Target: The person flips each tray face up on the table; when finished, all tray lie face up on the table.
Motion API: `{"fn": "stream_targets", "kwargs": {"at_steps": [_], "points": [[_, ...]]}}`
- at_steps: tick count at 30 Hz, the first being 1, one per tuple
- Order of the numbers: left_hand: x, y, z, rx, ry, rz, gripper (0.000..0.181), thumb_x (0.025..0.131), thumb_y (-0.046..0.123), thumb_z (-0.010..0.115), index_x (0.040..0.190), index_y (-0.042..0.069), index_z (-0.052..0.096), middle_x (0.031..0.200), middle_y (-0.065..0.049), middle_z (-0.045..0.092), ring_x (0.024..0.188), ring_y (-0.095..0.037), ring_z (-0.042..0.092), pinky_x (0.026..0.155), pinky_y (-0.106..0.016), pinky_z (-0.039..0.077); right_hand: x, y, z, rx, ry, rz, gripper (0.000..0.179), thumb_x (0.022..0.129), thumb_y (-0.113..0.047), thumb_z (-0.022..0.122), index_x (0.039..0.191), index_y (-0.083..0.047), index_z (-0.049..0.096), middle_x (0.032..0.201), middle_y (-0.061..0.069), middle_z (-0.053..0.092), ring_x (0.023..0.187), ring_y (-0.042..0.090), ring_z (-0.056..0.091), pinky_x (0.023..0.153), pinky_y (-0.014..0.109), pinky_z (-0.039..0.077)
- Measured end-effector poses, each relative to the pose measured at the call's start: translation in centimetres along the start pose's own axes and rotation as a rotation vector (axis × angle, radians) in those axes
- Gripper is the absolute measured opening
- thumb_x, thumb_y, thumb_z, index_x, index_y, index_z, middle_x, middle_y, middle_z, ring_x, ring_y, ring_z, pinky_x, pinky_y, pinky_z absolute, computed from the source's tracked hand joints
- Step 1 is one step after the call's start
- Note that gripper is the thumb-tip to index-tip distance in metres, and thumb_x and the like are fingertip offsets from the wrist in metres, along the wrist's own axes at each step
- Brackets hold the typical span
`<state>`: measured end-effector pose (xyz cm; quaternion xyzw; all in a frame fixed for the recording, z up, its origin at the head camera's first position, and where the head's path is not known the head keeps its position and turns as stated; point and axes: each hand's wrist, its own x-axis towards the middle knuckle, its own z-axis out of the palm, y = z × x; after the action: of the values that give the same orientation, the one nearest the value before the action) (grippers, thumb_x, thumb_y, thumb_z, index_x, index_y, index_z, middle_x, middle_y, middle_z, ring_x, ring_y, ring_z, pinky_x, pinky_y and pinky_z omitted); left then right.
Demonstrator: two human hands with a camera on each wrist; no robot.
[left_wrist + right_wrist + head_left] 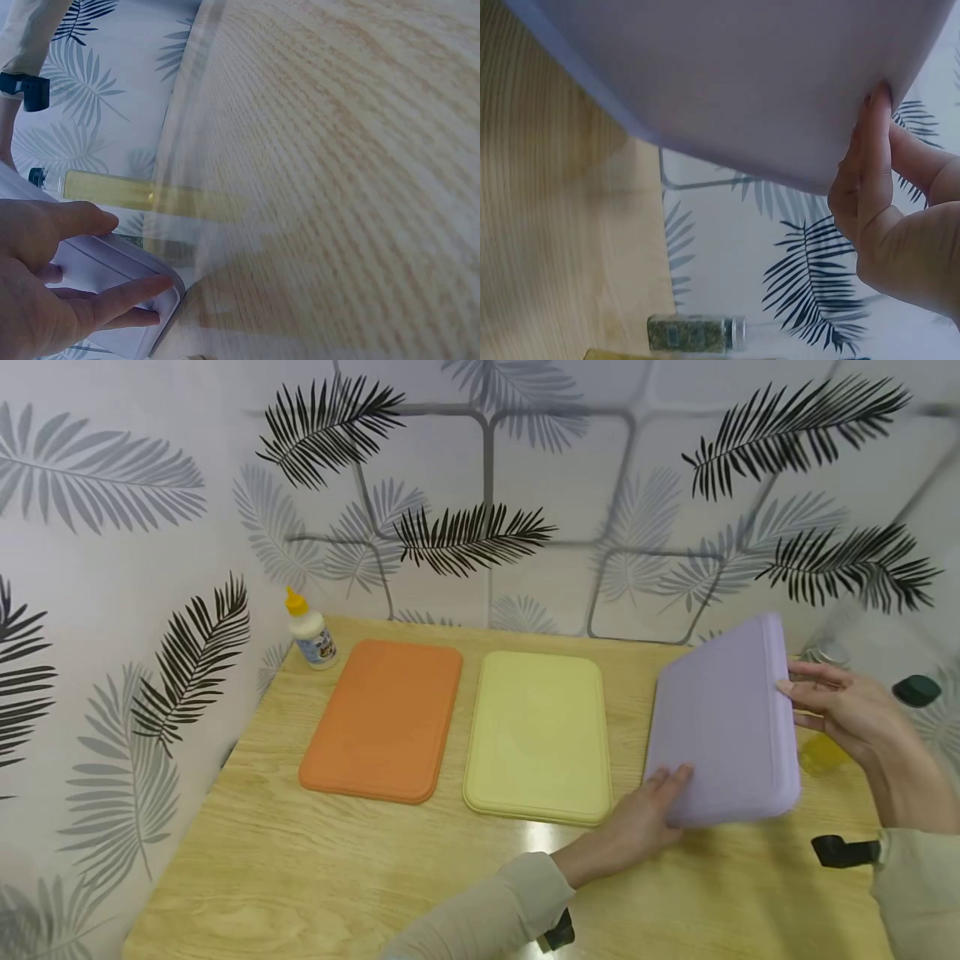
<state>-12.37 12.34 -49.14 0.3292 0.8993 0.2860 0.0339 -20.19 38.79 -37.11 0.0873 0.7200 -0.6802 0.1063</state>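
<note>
On the right side of the wood-grain table [315,877], a lavender flat case [723,718] with rounded corners is held at a tilt, its right side lifted well above the tabletop and its left side lower; whether that lower side touches the wood cannot be told. The right hand [847,706] grips the raised right edge in a narrow hold, thumb on the face turned to the head camera and fingers reaching behind it. The left hand [641,818] holds the near left corner, its thumb and fingers spread apart against the case, as the left wrist view shows. Left of it, well apart from one another, a yellow flat case [538,735] and an orange flat case [382,718] of similar shape lie flat, the yellow one in the middle. A white glue bottle [315,639] with a yellow nozzle stands just beside the orange case's far left corner. Beyond the lavender case, near the right hand, is a clear bottle [109,187] of yellow liquid with a dark cap, and near that a small clear jar [690,334] with dark greenish contents. Behind the table, the pale wall [547,468] carries black and grey leaf prints. Beige sleeves [487,910] cover both forearms.
</note>
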Motion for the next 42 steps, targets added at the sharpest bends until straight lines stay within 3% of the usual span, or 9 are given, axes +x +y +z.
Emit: {"fn": "stream_targets", "kwargs": {"at_steps": [7,14,19,24,27,29,33,37,42], "points": [[-0.2,0.4,-0.2,-0.139,0.027,0.014,0.092,0.084,0.012,0.074,0.155,0.012,0.016,0.149,-0.016,0.037,0.136,-0.02,0.038,0.103,-0.021,0.039,0.2,-1.7,1.7,0.127,-0.095,0.005,0.026,0.092,-0.001,0.062,0.105,-0.023,0.069,0.099,-0.009,0.067,0.08,0.013,0.068,0.068,0.029,0.058],[-0.1,1.2,-0.5,-0.214,0.122,0.03,0.094,0.083,0.01,0.073,0.155,0.012,0.013,0.152,-0.012,0.035,0.134,-0.019,0.04,0.101,-0.02,0.039,0.6,-2.7,4.2,0.07,-0.078,-0.011,0.027,0.09,-0.007,0.067,0.107,-0.028,0.067,0.101,-0.011,0.066,0.083,0.011,0.068,0.071,0.027,0.057],[0.2,2.1,-0.9,-0.275,0.208,-0.013,0.088,0.081,0.011,0.076,0.152,0.01,0.024,0.139,-0.011,0.052,0.117,-0.012,0.056,0.085,-0.01,0.045,1.0,-3.1,6.3,-0.03,-0.031,-0.011,0.031,0.085,-0.017,0.074,0.112,-0.028,0.064,0.1,-0.015,0.064,0.084,0.008,0.066,0.072,0.026,0.057],[0.0,3.0,-2.3,-0.551,0.209,-0.082,0.083,0.085,0.01,0.072,0.152,0.013,0.024,0.141,-0.006,0.05,0.108,-0.01,0.06,0.07,-0.005,0.045,1.5,-3.2,8.2,-0.025,-0.033,-0.032,0.034,0.084,-0.014,0.075,0.116,-0.02,0.064,0.099,-0.01,0.062,0.08,0.009,0.067,0.069,0.026,0.058],[-0.4,3.4,-3.3,-0.719,0.193,-0.108,0.091,0.087,0.005,0.069,0.156,0.023,0.013,0.151,-0.003,0.037,0.116,-0.013,0.057,0.072,-0.009,0.047,1.7,-3.2,8.9,-0.055,-0.046,-0.033,0.043,0.087,-0.013,0.073,0.127,-0.011,0.058,0.093,-0.009,0.065,0.079,0.008,0.066,0.068,0.025,0.058],[-0.6,3.6,-3.7,-0.777,0.191,-0.113,0.097,0.088,0.002,0.068,0.156,0.031,0.006,0.153,-0.005,0.034,0.118,-0.015,0.055,0.07,-0.011,0.049,1.7,-3.2,9.3,-0.112,-0.051,-0.029,0.055,0.089,-0.016,0.071,0.138,-0.005,0.048,0.091,-0.01,0.065,0.08,0.007,0.065,0.069,0.024,0.057],[-0.7,3.6,-4.3,-0.737,0.21,-0.083,0.098,0.089,0.001,0.067,0.155,0.038,0.004,0.152,-0.011,0.035,0.119,-0.017,0.055,0.073,-0.012,0.05,1.8,-3.3,9.8,-0.168,-0.057,-0.023,0.07,0.09,-0.018,0.07,0.146,0.004,0.034,0.092,-0.011,0.064,0.082,0.005,0.064,0.071,0.023,0.057],[-0.8,3.7,-4.8,-0.658,0.256,-0.04,0.091,0.088,0.001,0.067,0.156,0.03,0.014,0.15,-0.009,0.038,0.12,-0.013,0.052,0.084,-0.012,0.047,2.0,-3.3,10.1,-0.173,-0.046,-0.016,0.067,0.091,-0.017,0.068,0.146,0.003,0.035,0.09,-0.012,0.065,0.08,0.006,0.064,0.071,0.024,0.057],[-0.9,4.0,-5.7,-0.68,0.286,-0.055,0.077,0.089,0.001,0.066,0.153,0.019,0.027,0.149,-0.006,0.039,0.119,-0.012,0.053,0.082,-0.009,0.046,2.2,-3.1,10.2,-0.151,-0.044,-0.013,0.066,0.091,-0.014,0.068,0.145,0.003,0.036,0.088,-0.01,0.067,0.079,0.006,0.065,0.069,0.024,0.057]]}}
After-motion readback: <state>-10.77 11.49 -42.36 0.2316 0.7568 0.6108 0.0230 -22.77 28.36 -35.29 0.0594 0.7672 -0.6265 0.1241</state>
